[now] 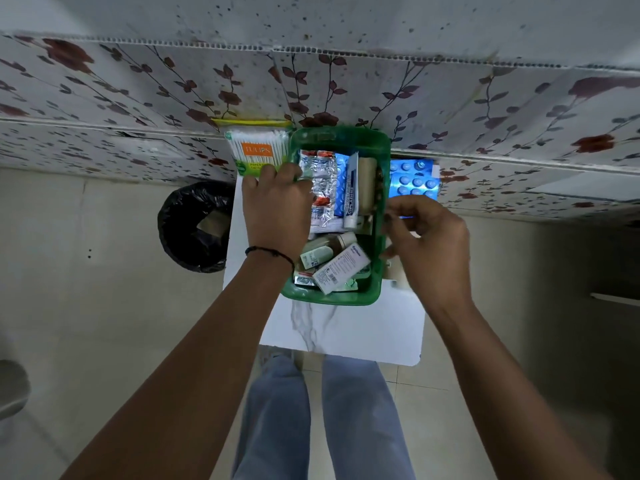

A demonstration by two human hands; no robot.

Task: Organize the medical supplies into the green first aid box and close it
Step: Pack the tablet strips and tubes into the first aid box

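Between the two hands sits the open green plastic first aid box (pixel 360 298) on a small white table (pixel 346 334) — left hand (pixel 275 209) flat over silver blister strips (pixel 320 181) inside, right hand (pixel 429 244) curled loosely at the right rim, pinching nothing visible — blue pill sheet (pixel 414 181) just beyond it.

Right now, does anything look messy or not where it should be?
Yes. The cotton swab pack sits outside the green box, beside its far left corner, and a blue pill strip lies outside on the right. Inside, the small white cartons lie tilted across each other rather than neatly packed.
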